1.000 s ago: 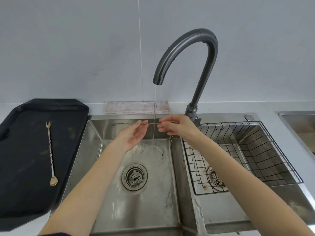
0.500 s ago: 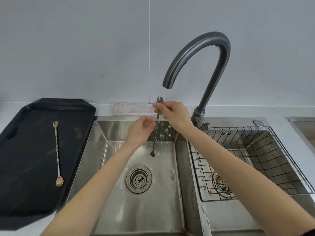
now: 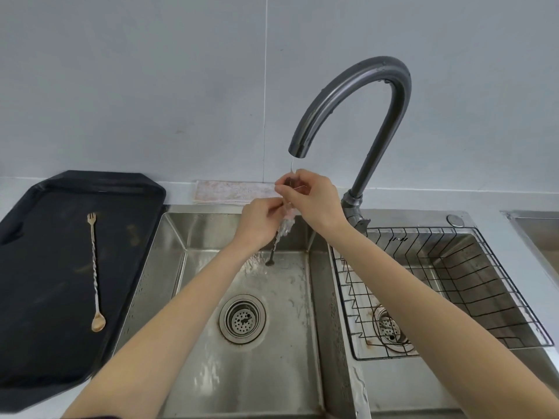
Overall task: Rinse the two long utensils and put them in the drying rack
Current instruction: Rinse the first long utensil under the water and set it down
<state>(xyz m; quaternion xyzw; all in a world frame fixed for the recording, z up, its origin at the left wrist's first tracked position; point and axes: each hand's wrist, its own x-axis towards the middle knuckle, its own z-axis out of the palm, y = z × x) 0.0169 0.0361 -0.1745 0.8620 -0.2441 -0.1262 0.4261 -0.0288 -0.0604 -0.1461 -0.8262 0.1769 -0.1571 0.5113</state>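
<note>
- A double steel sink (image 3: 193, 237) is seen from above, set into a pale counter, with a curved grey tap (image 3: 357, 95) at its back edge.
- A thin stream of water (image 3: 291, 164) is released from the tap over the left basin.
- A dark twisted spoon (image 3: 273, 249) is held nearly upright under the stream, its bowl hanging low near the back wall of the left basin.
- The upper end of the spoon is pinched by the closed fingers of the right hand (image 3: 308, 198).
- Its middle is gripped by the closed fingers of the left hand (image 3: 260, 222), just below the right hand.
- A second utensil, a gold spoon (image 3: 95, 270) with a fork tip, is laid lengthwise on a black tray (image 3: 36, 237) at the left edge of the sink.
- A black wire rack (image 3: 453, 282) is seated in the right basin.
- A folded cloth (image 3: 233, 192) is laid along the back edge of the counter.
</note>
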